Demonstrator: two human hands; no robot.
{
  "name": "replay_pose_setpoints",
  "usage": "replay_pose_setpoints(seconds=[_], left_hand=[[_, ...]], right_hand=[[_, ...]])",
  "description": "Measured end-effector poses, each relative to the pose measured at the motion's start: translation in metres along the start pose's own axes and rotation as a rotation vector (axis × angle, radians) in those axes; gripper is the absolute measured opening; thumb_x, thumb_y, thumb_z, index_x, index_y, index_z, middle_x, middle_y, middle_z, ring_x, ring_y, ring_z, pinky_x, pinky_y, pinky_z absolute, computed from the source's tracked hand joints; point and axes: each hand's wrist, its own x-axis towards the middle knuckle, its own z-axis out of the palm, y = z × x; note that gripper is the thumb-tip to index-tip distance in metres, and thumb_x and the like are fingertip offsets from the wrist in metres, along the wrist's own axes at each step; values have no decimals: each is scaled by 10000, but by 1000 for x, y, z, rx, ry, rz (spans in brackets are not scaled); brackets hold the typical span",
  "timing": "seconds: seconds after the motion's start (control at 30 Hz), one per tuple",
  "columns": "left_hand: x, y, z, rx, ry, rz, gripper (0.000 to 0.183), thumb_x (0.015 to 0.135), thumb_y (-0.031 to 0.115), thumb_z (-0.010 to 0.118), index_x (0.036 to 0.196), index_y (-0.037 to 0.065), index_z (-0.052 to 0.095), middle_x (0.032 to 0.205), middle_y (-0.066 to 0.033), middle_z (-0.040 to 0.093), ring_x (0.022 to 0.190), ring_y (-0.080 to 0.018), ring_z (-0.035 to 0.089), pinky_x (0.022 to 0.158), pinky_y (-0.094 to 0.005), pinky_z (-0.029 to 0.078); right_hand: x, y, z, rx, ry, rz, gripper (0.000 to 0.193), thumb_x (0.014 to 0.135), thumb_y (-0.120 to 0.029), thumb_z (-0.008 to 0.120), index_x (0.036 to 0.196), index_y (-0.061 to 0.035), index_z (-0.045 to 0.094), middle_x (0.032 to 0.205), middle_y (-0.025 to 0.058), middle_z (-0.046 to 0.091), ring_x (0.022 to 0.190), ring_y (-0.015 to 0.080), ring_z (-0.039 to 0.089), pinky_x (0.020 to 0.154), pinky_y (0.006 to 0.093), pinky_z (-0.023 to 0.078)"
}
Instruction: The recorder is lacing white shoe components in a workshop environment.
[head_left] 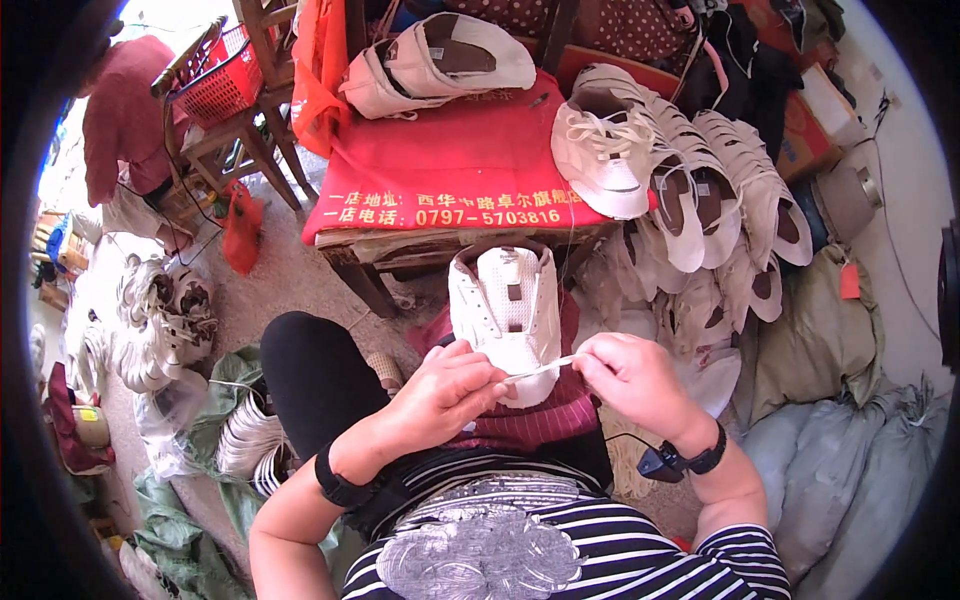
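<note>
A white shoelace (543,371) is stretched between my two hands, just over the toe of a white shoe upper (502,318). The upper rests on my lap with its tongue pointing away from me, and its eyelet rows show no lace. One end of the lace is pinched in my left hand (445,393), thumb and fingers pressed together. On the other side, my right hand (632,375) grips the lace between thumb and bent forefinger. A maroon striped cloth (515,432) lies under the upper, across my lap.
Ahead stands a low wooden stool under a red cloth (440,170), bearing unlaced uppers (462,62) and a laced white shoe (603,150). Rows of uppers (700,190) hang at right, above sacks (810,340). At left are piled uppers (150,315), a red basket (218,82) and another person (130,115).
</note>
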Motion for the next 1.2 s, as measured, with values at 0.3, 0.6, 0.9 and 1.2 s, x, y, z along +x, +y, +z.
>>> replay_pose_setpoints(seconds=[0.3,0.6,0.9,1.2], left_hand=[[13,11,19,-73,3,-322,148,941,146,595,961,4,626,799,-168,607,781,-322,622,683,-394,496],[12,-15,23,-25,238,-358,268,926,43,606,1192,44,638,819,-30,529,734,-125,526,683,-262,469],[13,-22,23,21,198,-336,343,870,-12,621,1205,60,634,812,-50,519,722,-149,530,687,-277,475],[13,-24,24,-16,222,-349,327,863,-20,630,1180,62,638,809,-50,520,720,-145,536,686,-272,473]], right_hand=[[23,5,36,234,45,-133,101,894,-65,630,965,2,654,876,135,628,768,239,622,706,333,498],[41,36,45,49,273,-189,97,852,-65,699,939,-24,685,841,55,590,707,121,570,634,256,456],[47,30,58,-45,351,-149,128,804,-108,701,840,-59,589,836,105,565,758,301,619,650,386,495],[53,25,62,-316,358,-277,160,795,-79,669,841,-53,519,810,124,507,714,318,601,626,430,490]])
